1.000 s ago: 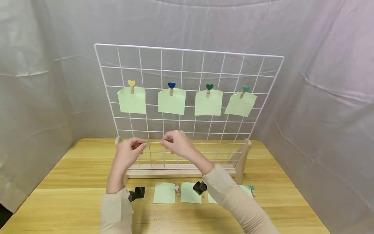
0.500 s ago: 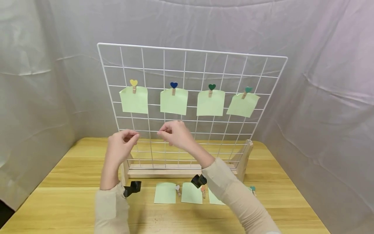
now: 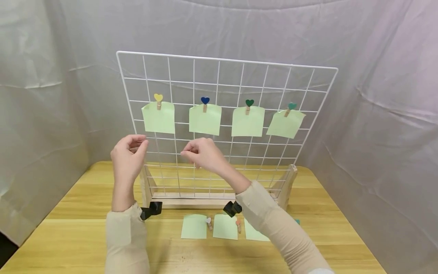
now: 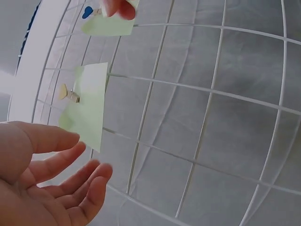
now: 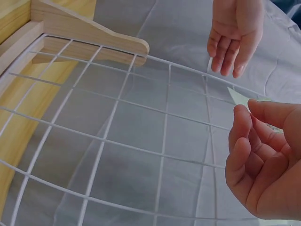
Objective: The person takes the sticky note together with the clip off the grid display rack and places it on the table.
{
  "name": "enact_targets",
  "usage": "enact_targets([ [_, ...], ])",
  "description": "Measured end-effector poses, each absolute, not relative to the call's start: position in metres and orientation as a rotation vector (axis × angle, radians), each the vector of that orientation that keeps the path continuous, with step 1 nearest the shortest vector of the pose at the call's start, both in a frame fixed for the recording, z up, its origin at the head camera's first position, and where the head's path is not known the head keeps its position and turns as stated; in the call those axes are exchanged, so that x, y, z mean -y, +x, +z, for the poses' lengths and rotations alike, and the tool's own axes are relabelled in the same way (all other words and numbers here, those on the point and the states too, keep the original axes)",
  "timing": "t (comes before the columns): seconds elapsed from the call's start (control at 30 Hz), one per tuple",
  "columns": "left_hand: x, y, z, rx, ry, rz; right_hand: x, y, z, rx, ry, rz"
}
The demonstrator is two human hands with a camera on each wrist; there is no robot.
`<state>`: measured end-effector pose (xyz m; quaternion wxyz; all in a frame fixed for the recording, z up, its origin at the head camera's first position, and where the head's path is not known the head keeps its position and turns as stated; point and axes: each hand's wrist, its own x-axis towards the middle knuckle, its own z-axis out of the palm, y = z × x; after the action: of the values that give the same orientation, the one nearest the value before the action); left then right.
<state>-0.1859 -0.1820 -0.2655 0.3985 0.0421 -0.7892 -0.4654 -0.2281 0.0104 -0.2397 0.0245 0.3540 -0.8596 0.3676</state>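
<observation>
My left hand (image 3: pixel 128 156) is raised in front of the left side of a white wire grid (image 3: pixel 219 60), its fingers loosely bent and nothing between thumb and fingers. In the left wrist view it hovers near a light green note (image 4: pixel 89 101) held by a yellow heart clothespin (image 4: pixel 70 95). My right hand (image 3: pixel 204 152) is before the grid, below another green note (image 3: pixel 205 120) with a blue heart clothespin (image 3: pixel 205 101). Its fingers curl loosely and the thumb is near the index finger (image 5: pixel 242 122); no held thing shows.
More notes hang under a dark green (image 3: pixel 249 102) and a teal heart clothespin (image 3: pixel 292 106). Notes (image 3: pixel 194 227) lie on the wooden table (image 3: pixel 68 228) beside a white (image 3: pixel 209 221) and an orange heart clothespin (image 3: pixel 238 223). A wooden stand (image 3: pixel 195 202) supports the grid.
My left hand has moved up and left, its thumb and fingers spreading apart. The right hand has risen slightly, moving a little left. The hung notes stay in place.
</observation>
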Motion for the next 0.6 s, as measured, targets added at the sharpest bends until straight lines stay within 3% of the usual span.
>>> enact_targets([
  [0.6, 0.177, -0.203, -0.250, 1.800, 0.164, -1.368, -0.001, -0.225, -0.223, 2.680, 1.108, 1.081],
])
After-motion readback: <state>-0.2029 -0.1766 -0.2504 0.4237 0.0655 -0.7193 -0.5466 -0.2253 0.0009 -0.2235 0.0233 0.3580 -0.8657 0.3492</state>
